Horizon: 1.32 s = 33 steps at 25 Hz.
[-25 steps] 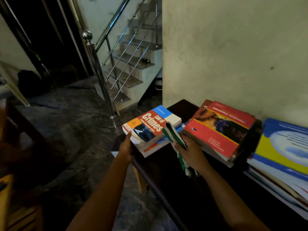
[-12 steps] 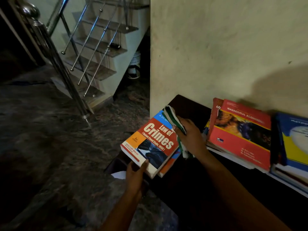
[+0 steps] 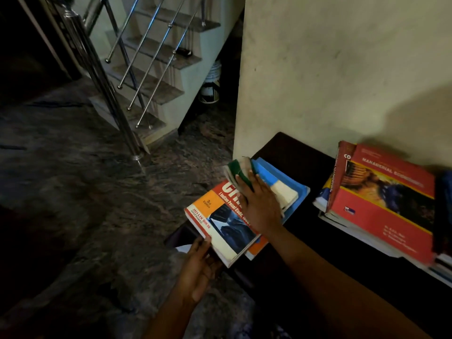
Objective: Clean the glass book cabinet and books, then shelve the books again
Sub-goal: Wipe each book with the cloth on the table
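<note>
- My right hand point(image 3: 261, 204) lies flat, fingers straight, and presses a green-and-white cloth point(image 3: 238, 168) onto the far end of the Indian Penal Code law book point(image 3: 225, 223).
- My left hand point(image 3: 199, 267) holds the near corner of this book, thumb at the edge. The other fingers go under it, I think, but I cannot see them well.
- The book lies on a blue book point(image 3: 297, 189), and both rest at the left end of a dark table point(image 3: 293, 152), with their near ends out over its edge.
- I judge that I am in the wiping stage: this cover is under the cloth now.
- Still left, as far as I see: the stack topped by the red Managerial Economics book point(image 3: 381, 199), well apart on the right, and more books at the right border.
- The glass cabinet is not in view, so I cannot tell if it is already clean. No book is back on a shelf here.
- Around: a pale wall point(image 3: 342, 69) directly behind the table, a staircase point(image 3: 156, 69) with a steel railing point(image 3: 102, 77), and a bucket point(image 3: 210, 86) below the steps.
- Nothing blocks the cloth; only the overhang of the books worries me, as they could slip.
</note>
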Tool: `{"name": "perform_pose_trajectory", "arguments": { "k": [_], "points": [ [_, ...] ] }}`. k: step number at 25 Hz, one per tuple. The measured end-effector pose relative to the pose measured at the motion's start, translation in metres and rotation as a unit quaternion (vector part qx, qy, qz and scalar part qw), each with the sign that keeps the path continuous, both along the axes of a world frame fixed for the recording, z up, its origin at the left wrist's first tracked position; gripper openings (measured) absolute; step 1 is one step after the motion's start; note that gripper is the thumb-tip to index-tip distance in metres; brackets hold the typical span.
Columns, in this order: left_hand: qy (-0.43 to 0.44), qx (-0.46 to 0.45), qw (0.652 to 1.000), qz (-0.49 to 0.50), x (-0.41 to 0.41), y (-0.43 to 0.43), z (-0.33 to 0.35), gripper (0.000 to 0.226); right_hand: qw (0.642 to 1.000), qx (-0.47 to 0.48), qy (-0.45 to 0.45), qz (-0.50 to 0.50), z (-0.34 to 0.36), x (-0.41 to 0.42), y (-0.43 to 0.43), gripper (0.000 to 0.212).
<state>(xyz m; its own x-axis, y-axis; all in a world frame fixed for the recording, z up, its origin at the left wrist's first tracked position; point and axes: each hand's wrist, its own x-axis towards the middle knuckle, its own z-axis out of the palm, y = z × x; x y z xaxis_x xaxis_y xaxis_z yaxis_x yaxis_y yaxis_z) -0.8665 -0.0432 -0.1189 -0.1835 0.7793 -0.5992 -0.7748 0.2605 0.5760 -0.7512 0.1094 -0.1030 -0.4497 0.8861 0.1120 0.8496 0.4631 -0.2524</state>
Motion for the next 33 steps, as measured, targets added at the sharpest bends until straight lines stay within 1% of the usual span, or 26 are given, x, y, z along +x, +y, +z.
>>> {"name": "perform_pose_trajectory", "arguments": {
  "k": [2, 4, 6, 9, 11, 13, 14, 15, 16, 17, 18, 19, 20, 22, 23, 25, 26, 27, 28, 29, 30, 31, 32, 33],
  "points": [
    [-0.001, 0.008, 1.000, -0.003, -0.001, 0.002, -0.005, 0.033, 1.000, 0.021, 0.002, 0.018, 0.000, -0.013, -0.025, 0.055],
    [-0.012, 0.007, 1.000, -0.002, -0.003, 0.003, -0.007, 0.034, 0.999, 0.039, 0.001, 0.035, -0.001, -0.021, -0.049, 0.051],
    [-0.062, 0.006, 0.998, 0.012, -0.009, 0.001, -0.008, 0.042, 0.997, 0.046, -0.004, 0.054, -0.002, -0.027, -0.071, 0.050],
    [-0.123, 0.009, 0.992, 0.036, -0.013, -0.002, -0.007, 0.060, 0.996, 0.022, 0.005, 0.091, -0.006, -0.031, -0.096, 0.049],
    [-0.142, 0.021, 0.989, 0.047, -0.014, -0.006, -0.009, 0.072, 0.992, 0.001, 0.015, 0.124, -0.007, -0.030, -0.112, 0.049],
    [-0.137, 0.018, 0.989, 0.048, -0.013, -0.006, -0.005, 0.076, 0.986, -0.012, 0.033, 0.164, -0.004, -0.019, -0.120, 0.053],
    [-0.123, 0.009, 0.991, 0.053, -0.011, -0.002, -0.006, 0.073, 0.982, -0.025, 0.084, 0.170, 0.002, -0.012, -0.123, 0.051],
    [-0.101, -0.002, 0.993, 0.062, -0.007, 0.004, -0.003, 0.068, 0.973, -0.054, 0.164, 0.150, 0.011, -0.002, -0.123, 0.046],
    [-0.069, -0.016, 0.995, 0.071, -0.002, 0.009, 0.001, 0.064, 0.960, -0.078, 0.247, 0.110, 0.019, 0.009, -0.121, 0.041],
    [-0.044, -0.016, 0.995, 0.084, 0.003, 0.015, 0.003, 0.064, 0.948, -0.091, 0.300, 0.059, 0.029, 0.022, -0.116, 0.039],
    [-0.020, -0.010, 0.995, 0.093, 0.008, 0.021, 0.005, 0.066, 0.942, -0.096, 0.321, 0.017, 0.038, 0.035, -0.110, 0.041],
    [0.003, -0.002, 0.995, 0.096, 0.012, 0.025, 0.009, 0.064, 0.942, -0.092, 0.323, -0.005, 0.044, 0.047, -0.103, 0.042],
    [0.026, 0.001, 0.994, 0.102, 0.012, 0.027, 0.014, 0.054, 0.942, -0.084, 0.325, -0.015, 0.048, 0.057, -0.095, 0.041],
    [0.081, 0.001, 0.991, 0.106, 0.008, 0.035, 0.025, 0.027, 0.932, -0.070, 0.353, -0.045, 0.057, 0.073, -0.083, 0.037],
    [0.112, 0.017, 0.988, 0.103, 0.003, 0.042, 0.034, 0.019, 0.927, -0.061, 0.366, -0.058, 0.063, 0.079, -0.078, 0.038],
    [0.190, 0.084, 0.976, 0.067, -0.005, 0.061, 0.061, 0.016, 0.920, -0.020, 0.386, -0.065, 0.080, 0.087, -0.072, 0.040],
    [0.255, 0.122, 0.958, 0.044, -0.008, 0.072, 0.077, 0.018, 0.916, -0.004, 0.396, -0.070, 0.089, 0.090, -0.069, 0.040],
    [0.347, 0.161, 0.924, 0.024, -0.010, 0.084, 0.091, 0.023, 0.909, 0.011, 0.409, -0.081, 0.097, 0.095, -0.067, 0.040],
    [0.459, 0.193, 0.867, 0.008, -0.014, 0.094, 0.103, 0.031, 0.902, 0.020, 0.422, -0.090, 0.103, 0.098, -0.065, 0.039],
    [0.570, 0.221, 0.791, -0.006, -0.019, 0.103, 0.112, 0.041, 0.895, 0.025, 0.434, -0.101, 0.107, 0.101, -0.063, 0.039],
    [0.668, 0.258, 0.698, -0.012, -0.023, 0.111, 0.118, 0.047, 0.888, 0.027, 0.446, -0.106, 0.110, 0.105, -0.062, 0.038],
    [0.741, 0.303, 0.599, -0.023, -0.026, 0.117, 0.118, 0.048, 0.886, 0.030, 0.450, -0.109, 0.109, 0.109, -0.061, 0.038],
    [0.790, 0.349, 0.502, -0.038, -0.028, 0.121, 0.109, 0.047, 0.886, 0.031, 0.450, -0.105, 0.110, 0.111, -0.062, 0.039],
    [0.817, 0.393, 0.418, -0.059, -0.031, 0.122, 0.094, 0.045, 0.889, 0.036, 0.446, -0.099, 0.109, 0.111, -0.062, 0.041]
  ]
}}
